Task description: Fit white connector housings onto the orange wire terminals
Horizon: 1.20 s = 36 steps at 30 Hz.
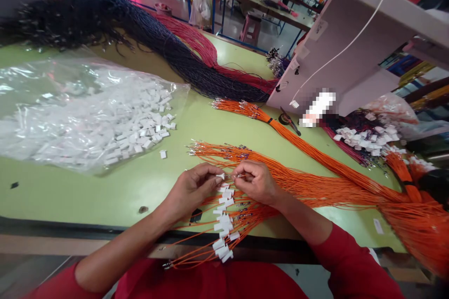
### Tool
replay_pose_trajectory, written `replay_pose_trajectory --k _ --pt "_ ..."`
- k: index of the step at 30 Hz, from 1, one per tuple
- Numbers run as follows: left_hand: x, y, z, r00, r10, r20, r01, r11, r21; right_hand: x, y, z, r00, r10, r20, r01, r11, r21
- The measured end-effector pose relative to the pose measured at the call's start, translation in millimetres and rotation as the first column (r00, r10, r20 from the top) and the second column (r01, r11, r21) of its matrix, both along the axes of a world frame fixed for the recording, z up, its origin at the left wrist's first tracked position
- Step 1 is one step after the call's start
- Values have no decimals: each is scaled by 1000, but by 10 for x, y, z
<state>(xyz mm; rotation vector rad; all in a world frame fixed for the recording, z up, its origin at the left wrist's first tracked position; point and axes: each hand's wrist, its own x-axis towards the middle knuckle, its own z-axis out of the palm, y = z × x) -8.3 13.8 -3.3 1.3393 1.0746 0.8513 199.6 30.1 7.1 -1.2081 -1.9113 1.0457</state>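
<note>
My left hand (194, 187) pinches a small white connector housing (220, 176) above the green table (105, 191). My right hand (255, 180) pinches the metal tip of an orange wire (237, 176) right beside that housing. Beneath both hands lies a row of orange wires fitted with white housings (223, 224), running toward the table's near edge. A large bundle of loose orange wires (315, 182) fans out to the right of my right hand.
A clear plastic bag of white housings (87, 112) lies at the left, with one loose housing (163, 153) beside it. Black wires (140, 32) and red wires (203, 46) cross the far table. A white shelf unit (351, 56) stands at the right, more housings (368, 138) below it.
</note>
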Motion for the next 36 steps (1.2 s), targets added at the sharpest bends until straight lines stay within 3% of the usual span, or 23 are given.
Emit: replay_pose_trajectory --k 4,12,14,18,20,25,29,36 --pt "12 0 48 983 54 -173 -11 970 242 1 -13 -10 999 6 38 -9 998 63" --pt "13 -4 13 986 104 -127 -56 940 338 7 1 -12 998 32 63 -38 994 99" --pt "14 4 -8 991 85 -102 -54 960 273 10 4 -13 998 30 62 -37 993 109" --pt "30 20 -54 997 7 81 -3 999 -54 5 5 3 996 41 75 -48 994 98" --pt "46 19 -55 994 9 106 1 996 -92 -9 1 12 996 44 73 -50 996 80" --pt "73 -3 15 991 61 -119 -34 975 221 -30 5 23 998 40 53 -42 999 26" --pt "70 -13 23 986 103 -129 -73 973 219 -6 32 18 998 50 34 -46 993 -110" --pt "80 5 -41 984 91 -153 -35 942 335 -20 53 -25 998 48 -49 -55 986 -156"
